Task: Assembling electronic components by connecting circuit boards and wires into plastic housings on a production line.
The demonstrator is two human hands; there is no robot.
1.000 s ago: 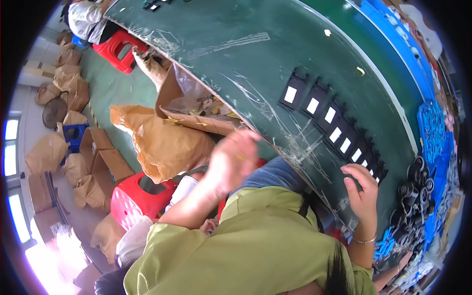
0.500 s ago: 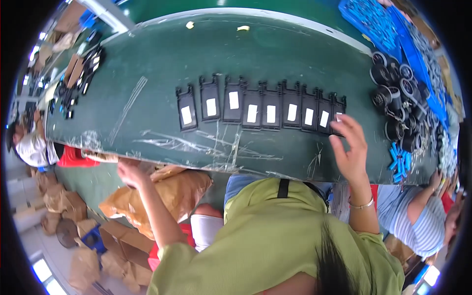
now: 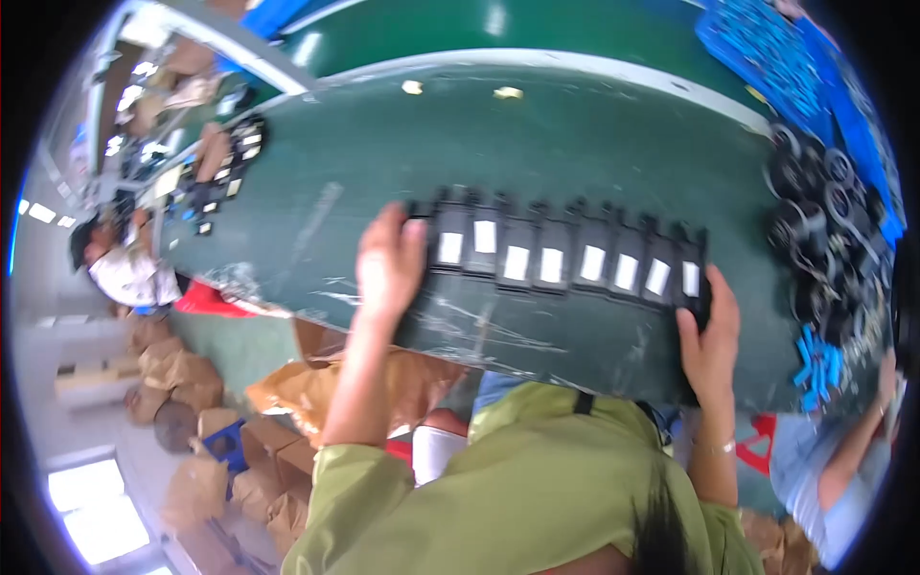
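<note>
A row of several flat black plastic covers, each with a white label and small lugs along its far edge, lies side by side on the green tabletop. At the row's left end my left hand closes over the leftmost cover, hiding most of it. My right hand has its thumb and fingers around the near right edge of the rightmost cover. The covers touch or slightly overlap one another, and they sit between my two hands.
Black round parts with silver rims are heaped at the right, with blue pieces nearer. A blue tray stands far right. Dark parts lie far left, near a seated person. Another person's arm shows at right.
My left hand has come up from beside the table onto the leftmost cover. My right hand has moved to the right end's edge. The covers now sit closer together. The view has shifted.
</note>
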